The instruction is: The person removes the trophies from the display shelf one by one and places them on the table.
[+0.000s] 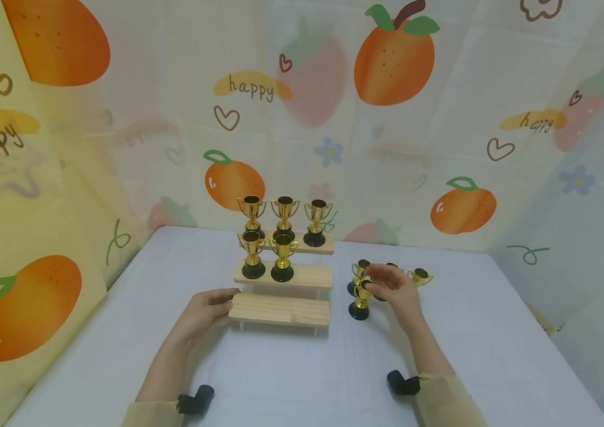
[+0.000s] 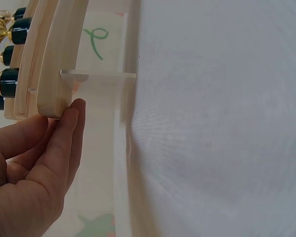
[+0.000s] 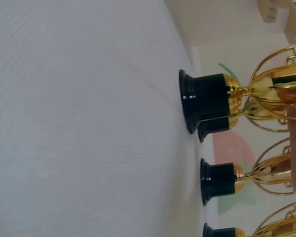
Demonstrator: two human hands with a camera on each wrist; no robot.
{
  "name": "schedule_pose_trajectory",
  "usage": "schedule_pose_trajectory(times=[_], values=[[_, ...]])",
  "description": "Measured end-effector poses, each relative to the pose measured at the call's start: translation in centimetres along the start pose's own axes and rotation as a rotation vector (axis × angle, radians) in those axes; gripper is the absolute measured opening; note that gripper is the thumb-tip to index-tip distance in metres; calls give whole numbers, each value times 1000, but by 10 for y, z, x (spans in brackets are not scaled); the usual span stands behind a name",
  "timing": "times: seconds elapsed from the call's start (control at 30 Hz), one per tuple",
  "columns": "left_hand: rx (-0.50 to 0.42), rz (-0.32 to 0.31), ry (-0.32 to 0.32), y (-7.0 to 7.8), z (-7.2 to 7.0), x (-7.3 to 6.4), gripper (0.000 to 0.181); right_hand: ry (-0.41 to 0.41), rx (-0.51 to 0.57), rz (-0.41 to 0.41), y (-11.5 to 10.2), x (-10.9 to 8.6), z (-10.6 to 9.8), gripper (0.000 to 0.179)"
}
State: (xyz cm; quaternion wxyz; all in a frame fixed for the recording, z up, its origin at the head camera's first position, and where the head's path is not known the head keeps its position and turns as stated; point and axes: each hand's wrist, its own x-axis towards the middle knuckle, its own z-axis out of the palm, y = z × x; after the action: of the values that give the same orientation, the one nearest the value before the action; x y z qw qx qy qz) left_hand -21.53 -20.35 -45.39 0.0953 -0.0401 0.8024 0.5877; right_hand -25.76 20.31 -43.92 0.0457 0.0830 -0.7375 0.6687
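W/ fingers (image 1: 382, 271) of R hand (image 1: 398, 296) bent round gold cup of front trophy (image 1: 359, 309) — only about a cup's width apart, thumb near rim. Can't tell how firmly gripped, or if lifted; seen upright, black base down, at white table (image 1: 280, 379), R of wooden stand. W/ L hand (image 1: 203, 313), pinching L end of lowest tier (image 1: 280, 309) btwn thumb and fingertips — only a board's thickness apart. Just behind front trophy, also upright: rear L trophy (image 1: 360, 268), hidden trophy (image 3: 221, 177) (mostly blocked by R hand in head view), and R trophy (image 1: 420, 277). Further back, on middle tier (image 1: 312, 274), two trophies (image 1: 283, 252), toward L; on top tier (image 1: 327, 245), three trophies (image 1: 285, 209) in a row. Behind all, fruit-print cloth (image 1: 174, 77).
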Motion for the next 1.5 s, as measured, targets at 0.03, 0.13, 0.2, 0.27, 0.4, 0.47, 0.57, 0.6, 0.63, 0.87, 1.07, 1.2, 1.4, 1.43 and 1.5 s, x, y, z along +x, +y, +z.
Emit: schedule_pose_trajectory(times=[0.03,0.13,0.2,0.27,0.4,0.47,0.57,0.6,0.63,0.87,1.07,1.2,1.4,1.43,1.5], values=[[1,-1,2,0,0,0,42,-1,-4,-1,-2,1,0,51],[9,-4,4,1,0,-1,42,-2,-16,-14,-8,3,1,50],[11,-7,6,1,0,-1,42,-1,-16,-27,-11,4,2,49],[16,-10,7,1,0,-2,42,-3,-10,-43,-14,6,3,49],[27,-12,7,1,0,-2,41,-13,-7,-71,-19,7,7,49],[31,-7,4,0,0,-2,41,-12,-15,-80,-22,7,10,49],[32,-7,2,0,0,-2,42,-20,-32,-98,-26,7,14,47],[31,-9,2,0,0,-2,42,-22,-36,-106,-27,7,15,47],[33,-11,3,0,0,-2,42,-24,-34,-110,-28,7,17,46],[38,-13,4,2,0,-3,41,-77,-11,-130,-34,9,33,46],[43,-13,1,2,0,-2,41,-108,-25,-129,-36,11,47,43],[34,-14,1,1,0,-2,41,-125,-5,-119,-39,12,58,43],[19,-12,-4,1,-1,-1,42,-168,53,-142,-43,14,76,45],[18,-11,-4,1,-1,-1,42,-174,52,-147,-44,14,79,45],[17,-10,-4,1,-1,-1,42,-184,48,-156,-45,16,86,45]])
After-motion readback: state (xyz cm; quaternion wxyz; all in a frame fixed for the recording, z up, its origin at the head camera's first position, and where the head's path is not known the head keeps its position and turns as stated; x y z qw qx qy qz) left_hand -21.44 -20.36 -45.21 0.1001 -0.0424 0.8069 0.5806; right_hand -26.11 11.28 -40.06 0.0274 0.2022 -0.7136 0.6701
